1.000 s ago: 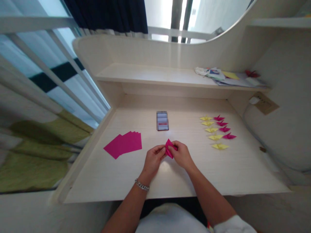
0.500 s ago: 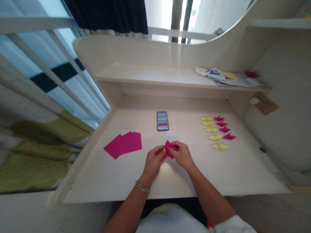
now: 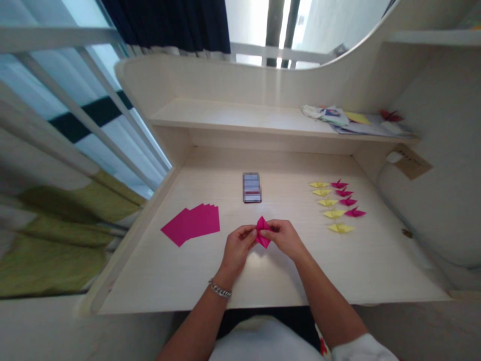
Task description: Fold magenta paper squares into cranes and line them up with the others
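A partly folded magenta paper piece [image 3: 262,231] is held just above the pale wooden desk [image 3: 188,271], in front of me. My left hand [image 3: 238,248], with a silver bracelet at the wrist, pinches its left side. My right hand [image 3: 287,237] pinches its right side. Both hands have their fingers closed on the paper. A fanned stack of flat magenta paper sheets [image 3: 192,223] lies to the left of my hands.
A phone [image 3: 251,187] lies flat beyond my hands. To the right, folded yellow paper figures [image 3: 328,203] and magenta paper figures [image 3: 346,198] sit in two rows. The shelf behind holds papers [image 3: 353,123]. White bed rails [image 3: 75,115] stand at the left.
The magenta piece has turned between my fingers and now shows a diamond outline with a point upward. My right hand shifted slightly to the right.
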The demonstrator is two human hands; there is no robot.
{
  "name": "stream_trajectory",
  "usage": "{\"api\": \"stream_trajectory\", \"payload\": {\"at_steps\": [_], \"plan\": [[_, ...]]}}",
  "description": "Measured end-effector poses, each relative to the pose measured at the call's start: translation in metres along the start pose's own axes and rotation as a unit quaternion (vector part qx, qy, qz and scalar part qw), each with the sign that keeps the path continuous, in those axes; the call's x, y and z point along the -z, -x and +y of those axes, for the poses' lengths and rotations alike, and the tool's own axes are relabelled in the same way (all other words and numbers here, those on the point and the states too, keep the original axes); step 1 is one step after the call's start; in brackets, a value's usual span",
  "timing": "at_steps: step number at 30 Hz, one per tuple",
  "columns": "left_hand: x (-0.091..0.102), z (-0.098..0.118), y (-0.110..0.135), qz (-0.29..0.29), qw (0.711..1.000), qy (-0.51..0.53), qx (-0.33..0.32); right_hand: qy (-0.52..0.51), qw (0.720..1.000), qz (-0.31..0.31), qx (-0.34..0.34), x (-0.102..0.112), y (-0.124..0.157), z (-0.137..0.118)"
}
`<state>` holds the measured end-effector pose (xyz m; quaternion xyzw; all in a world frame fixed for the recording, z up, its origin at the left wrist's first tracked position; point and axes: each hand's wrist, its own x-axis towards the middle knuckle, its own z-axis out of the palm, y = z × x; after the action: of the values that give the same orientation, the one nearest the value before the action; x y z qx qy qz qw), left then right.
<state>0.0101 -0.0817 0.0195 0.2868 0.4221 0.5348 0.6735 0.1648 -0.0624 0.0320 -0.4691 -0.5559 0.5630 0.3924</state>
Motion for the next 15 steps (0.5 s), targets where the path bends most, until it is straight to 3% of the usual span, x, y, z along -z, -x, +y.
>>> {"api": "stream_trajectory", "payload": {"at_steps": [6,15], "plan": [[-0.0003,0.0026,0.0003,-0.002,1.000,-0.004,0.002,-0.056,0.997,-0.048,0.006,0.0028,0.0010,-0.0025],[0.0008,0.0022,-0.0008,-0.011,1.000,-0.014,0.008,0.032,0.999,-0.011,0.025,-0.0014,0.0009,0.0003]]}}
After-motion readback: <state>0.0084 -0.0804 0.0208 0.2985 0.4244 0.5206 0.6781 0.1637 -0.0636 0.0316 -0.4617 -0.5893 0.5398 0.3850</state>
